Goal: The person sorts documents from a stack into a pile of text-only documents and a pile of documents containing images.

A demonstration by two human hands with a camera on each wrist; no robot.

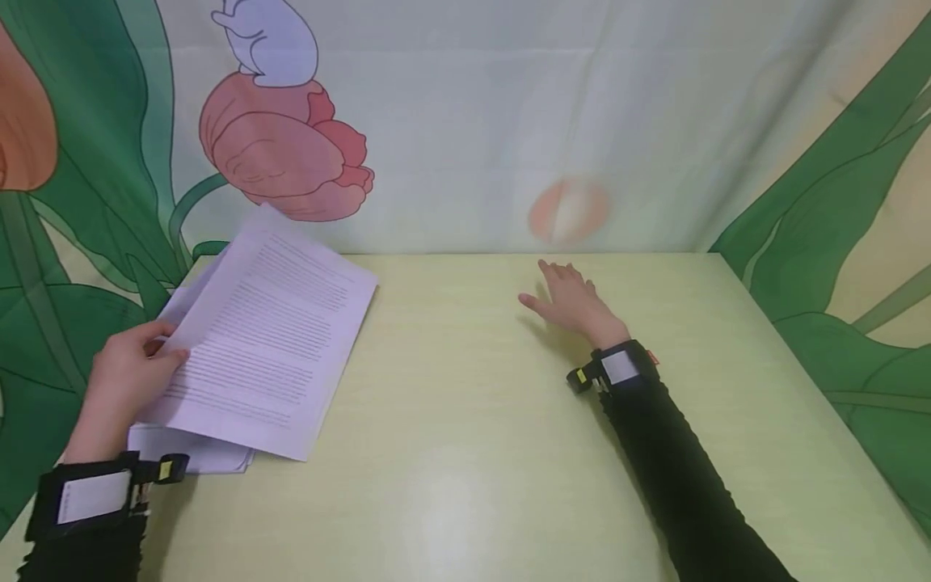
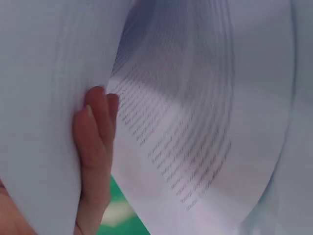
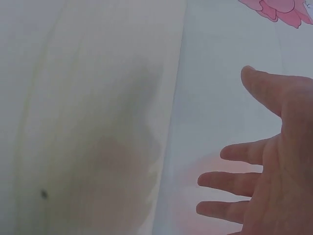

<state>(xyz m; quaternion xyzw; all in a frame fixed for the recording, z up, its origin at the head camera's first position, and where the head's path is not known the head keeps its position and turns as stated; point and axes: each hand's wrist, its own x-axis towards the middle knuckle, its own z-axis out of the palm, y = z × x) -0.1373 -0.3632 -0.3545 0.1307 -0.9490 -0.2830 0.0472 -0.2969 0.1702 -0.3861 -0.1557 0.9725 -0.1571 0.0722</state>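
At the left of the table, my left hand [image 1: 134, 368] pinches the left edge of printed paper sheets [image 1: 254, 347], thumb in front and fingers behind. The top sheet is lifted and tilted, with more sheets [image 1: 192, 449] under it. In the left wrist view, fingers [image 2: 95, 142] lie against the back of one sheet, and a printed page [image 2: 181, 122] curves beside them. My right hand [image 1: 575, 307] reaches over the far part of the table, fingers spread, holding nothing. The right wrist view shows its thumb and straight fingers [image 3: 230, 183] apart from the table.
The pale table [image 1: 451, 453] ends at a hanging cloth [image 1: 465, 145] printed with flowers, leaves and a white animal. A blurred pink-and-white oval [image 1: 570, 212] shows before or on the cloth, beyond the right hand; which, I cannot tell.
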